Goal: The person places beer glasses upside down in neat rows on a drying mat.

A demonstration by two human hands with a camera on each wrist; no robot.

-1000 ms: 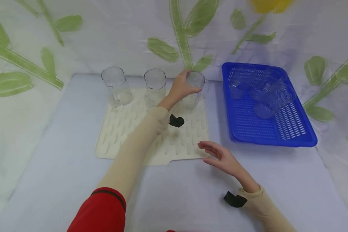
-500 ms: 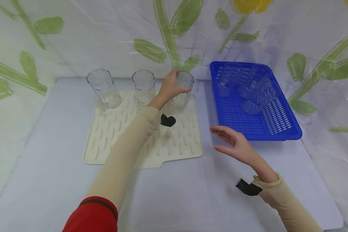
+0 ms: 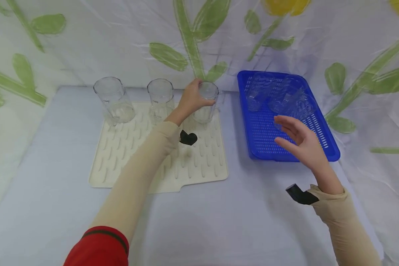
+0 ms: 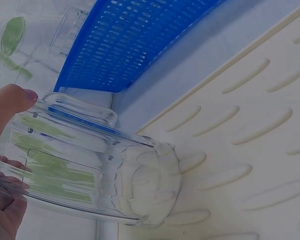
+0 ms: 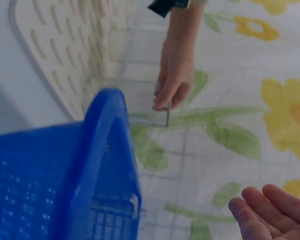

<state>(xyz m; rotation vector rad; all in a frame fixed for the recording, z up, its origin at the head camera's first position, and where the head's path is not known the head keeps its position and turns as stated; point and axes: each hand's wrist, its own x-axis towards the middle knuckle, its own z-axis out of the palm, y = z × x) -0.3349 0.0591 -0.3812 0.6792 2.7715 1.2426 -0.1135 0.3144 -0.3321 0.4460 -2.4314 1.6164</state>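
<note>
Left grip (image 3: 190, 99) clamped round 1 clear, cylindrical glass mug (image 3: 203, 113), presumably steadying it upright on the cream, ridged mat (image 3: 199, 162); right grip (image 3: 305, 145), thumb and fingers apart, near the blue plastic basket (image 3: 245, 123).

Beige sleeves (image 3: 137, 175), red sleeve (image 3: 99, 246), black wrist attachments (image 3: 188, 137)

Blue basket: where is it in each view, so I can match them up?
Head: blue basket right of centre, partly behind the right hand.
Left wrist: top, mostly left of centre, cut off by the top edge.
Right wrist: lower left, cut off too.
Shared landmark: the cream mat, in all three.
</note>
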